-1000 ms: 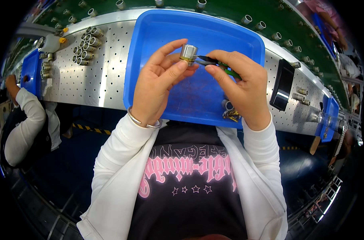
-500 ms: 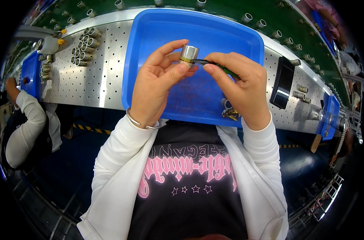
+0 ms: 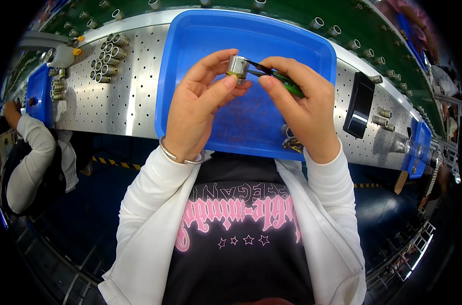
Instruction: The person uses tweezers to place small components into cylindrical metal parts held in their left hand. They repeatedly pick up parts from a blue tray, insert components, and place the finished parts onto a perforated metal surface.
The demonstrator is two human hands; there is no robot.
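My left hand [image 3: 198,104] grips a short silver metal cylinder [image 3: 238,65] with a yellowish band around its lower part. The thumb and fingers hold it nearly upright above the blue tray [image 3: 241,150]. In my right hand [image 3: 308,104] is a pair of green-handled tweezers [image 3: 290,86] with dark tips. The two tips stand apart at the right side of the cylinder, one near its upper part and one near the band. Whether they touch it, I cannot tell. Below my right wrist, small brass-coloured parts [image 3: 293,144] and a metal ring [image 3: 287,130] lie in the tray, partly hidden.
Several metal cylinders [image 3: 108,60] stand grouped on the perforated metal table [image 3: 142,76] at left. A black flat device [image 3: 359,105] lies right of the tray. Beyond runs a green conveyor [image 3: 287,12] carrying more cylinders. At far left is a co-worker's sleeve [image 3: 35,152].
The tweezers' tips have spread apart and shifted from the band up along the cylinder's right side. My left hand has turned the cylinder slightly. Cylinders on the conveyor have moved slightly right.
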